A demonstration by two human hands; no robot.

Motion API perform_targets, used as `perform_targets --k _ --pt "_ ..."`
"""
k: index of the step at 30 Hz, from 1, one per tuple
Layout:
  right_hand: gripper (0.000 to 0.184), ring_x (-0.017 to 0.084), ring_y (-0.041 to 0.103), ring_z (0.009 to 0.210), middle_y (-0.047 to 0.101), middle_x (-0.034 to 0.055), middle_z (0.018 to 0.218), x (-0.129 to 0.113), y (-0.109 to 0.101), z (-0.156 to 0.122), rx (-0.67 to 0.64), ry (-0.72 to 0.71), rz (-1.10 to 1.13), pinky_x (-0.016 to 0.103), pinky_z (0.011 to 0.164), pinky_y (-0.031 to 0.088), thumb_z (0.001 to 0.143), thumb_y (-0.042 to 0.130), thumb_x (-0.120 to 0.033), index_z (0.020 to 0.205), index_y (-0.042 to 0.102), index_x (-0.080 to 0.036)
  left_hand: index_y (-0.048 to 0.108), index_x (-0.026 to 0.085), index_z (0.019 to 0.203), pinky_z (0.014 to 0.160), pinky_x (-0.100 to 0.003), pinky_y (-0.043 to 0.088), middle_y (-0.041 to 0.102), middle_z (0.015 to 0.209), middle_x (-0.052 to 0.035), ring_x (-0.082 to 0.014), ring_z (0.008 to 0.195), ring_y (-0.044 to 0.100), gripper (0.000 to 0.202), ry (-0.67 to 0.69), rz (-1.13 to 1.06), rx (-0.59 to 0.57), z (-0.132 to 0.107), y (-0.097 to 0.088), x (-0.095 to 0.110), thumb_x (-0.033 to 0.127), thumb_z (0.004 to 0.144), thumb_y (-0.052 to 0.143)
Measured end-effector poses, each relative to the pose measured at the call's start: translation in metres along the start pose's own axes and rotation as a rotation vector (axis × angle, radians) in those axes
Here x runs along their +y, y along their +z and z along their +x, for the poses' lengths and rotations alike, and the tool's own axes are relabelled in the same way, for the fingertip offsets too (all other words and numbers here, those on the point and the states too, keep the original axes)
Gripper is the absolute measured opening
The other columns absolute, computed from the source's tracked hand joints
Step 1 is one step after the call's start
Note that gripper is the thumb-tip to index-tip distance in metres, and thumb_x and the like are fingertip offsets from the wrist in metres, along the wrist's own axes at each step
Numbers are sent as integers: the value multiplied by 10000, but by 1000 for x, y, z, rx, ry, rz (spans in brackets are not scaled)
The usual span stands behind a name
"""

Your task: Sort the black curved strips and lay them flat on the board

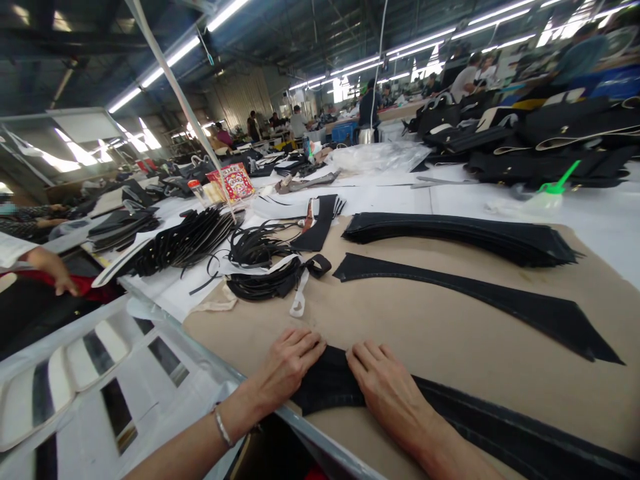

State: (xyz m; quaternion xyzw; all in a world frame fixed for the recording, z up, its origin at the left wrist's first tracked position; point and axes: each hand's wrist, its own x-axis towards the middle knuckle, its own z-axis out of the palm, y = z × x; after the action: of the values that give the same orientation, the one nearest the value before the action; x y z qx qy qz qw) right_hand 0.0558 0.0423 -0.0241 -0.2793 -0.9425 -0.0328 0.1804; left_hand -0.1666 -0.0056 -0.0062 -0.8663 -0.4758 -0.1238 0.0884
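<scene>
A long black curved strip of fabric or leather (333, 383) lies across the near part of the work surface and runs off toward the lower right. At its left end, my left hand (294, 358) grips the upper edge with bent fingers, the thumb hidden. A short way to the right, my right hand (384, 379) is closed over the same edge, its fingers curled and pressed together. Farther off lies a single black curved piece (465, 290), apart from both hands. Behind it sits a stack of similar black pieces (460, 235).
Bundled black strips (265, 277) and a fanned pile of black pieces (187, 240) lie left of centre. A red patterned box (235, 181) stands behind a pole. Black bags (545, 130) are heaped back right. A co-worker's hand (55, 270) shows at far left.
</scene>
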Motion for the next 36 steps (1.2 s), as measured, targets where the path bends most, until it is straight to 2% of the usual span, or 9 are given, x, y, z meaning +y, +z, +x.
perform_targets --k 3,7,10,15,21,25,28,32,36 --pt "212 226 521 804 610 54 899 -1 1 -1 0 -3 -8 359 718 381 781 617 -16 947 637 -147 561 159 1229 926 -390 444 593 1192 -98 -228 1087 507 398 -51 -42 33 3 -2 10 65 884 388" --pt "192 234 513 800 604 59 908 -2 0 -1 -6 -13 -15 371 719 377 797 599 -25 938 628 -152 554 148 1229 923 -370 450 622 1121 -84 -210 1026 521 410 -49 -102 -3 6 1 21 49 864 397" --pt "183 237 510 804 601 62 915 0 -4 -1 -12 -32 -12 376 723 374 811 586 -27 947 619 -146 550 145 1233 927 -386 444 623 1126 -79 -218 1020 515 404 -49 -128 -34 6 4 21 55 863 411" --pt "158 204 503 787 592 21 879 16 -13 -8 -36 -90 42 345 750 375 864 587 -89 1003 593 -164 520 160 1281 909 -400 438 617 1122 -76 -224 1016 501 434 -56 -185 -92 6 5 18 62 878 395" --pt "103 191 492 795 581 19 855 39 -24 -26 -71 -70 98 328 771 373 902 535 -103 845 580 -177 486 200 1338 878 -421 434 602 1062 -78 -219 964 498 480 -58 -169 -115 12 3 23 56 898 356" --pt "132 187 483 807 575 26 865 45 -29 -37 -83 -48 121 322 774 373 907 504 -86 861 589 -176 497 248 1337 858 -428 437 582 1018 -71 -220 936 491 496 -30 -123 -124 15 2 25 56 894 384" --pt "134 191 482 819 573 29 882 45 -30 -41 -94 -44 132 322 767 377 903 501 -78 888 596 -172 519 239 1317 858 -419 439 572 1013 -76 -219 937 487 483 -29 -107 -107 16 3 26 52 890 391" --pt "145 194 490 829 577 36 898 44 -34 -42 -107 -38 139 322 762 381 908 493 -75 939 605 -162 533 203 1291 915 -408 417 543 1184 -95 -225 1066 464 483 -4 -134 -67 19 5 28 18 881 357" --pt "126 193 501 845 581 33 904 44 -38 -43 -117 -40 137 322 763 384 916 511 -102 974 607 -160 488 159 1318 889 -392 423 591 1073 -78 -208 987 488 456 21 -181 -149 24 5 30 38 898 357"
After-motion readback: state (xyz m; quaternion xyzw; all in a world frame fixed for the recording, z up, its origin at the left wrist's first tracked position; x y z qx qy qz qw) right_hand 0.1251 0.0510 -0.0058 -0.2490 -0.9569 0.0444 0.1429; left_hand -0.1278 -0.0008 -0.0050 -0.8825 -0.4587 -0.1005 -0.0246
